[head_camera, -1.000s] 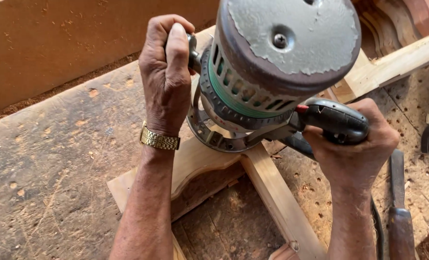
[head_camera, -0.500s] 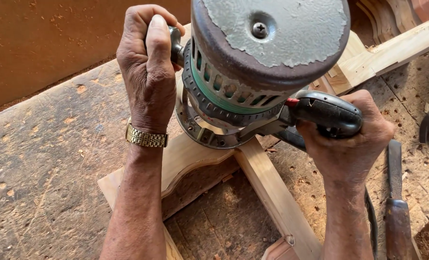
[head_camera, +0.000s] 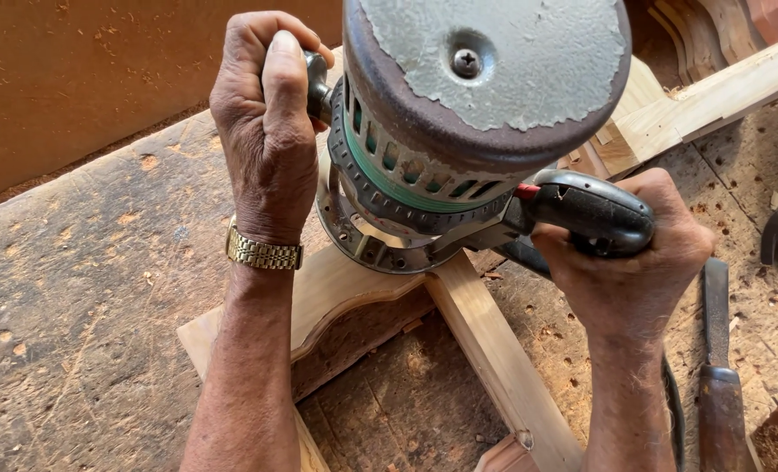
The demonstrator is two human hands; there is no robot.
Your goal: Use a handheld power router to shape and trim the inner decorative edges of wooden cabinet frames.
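- Head view: your left hand (head_camera: 266, 140) is fully closed round the router (head_camera: 476, 131) side knob; your right hand (head_camera: 629, 262) is wrapped tight on the black trigger handle (head_camera: 594, 210).
- Router base sits between your fingers, on the curved wooden workpiece (head_camera: 336, 293).
- Step in hand, as judged: edge routing.
- Next move calls for steady, level feed along the curve.

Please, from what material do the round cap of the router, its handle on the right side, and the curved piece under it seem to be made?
Router cap: probably cast metal, grey paint flaking off a darker base. Handle in the right hand: looks like smooth black plastic. Curved piece: pale bare wood, grain visible, seemingly unvarnished.
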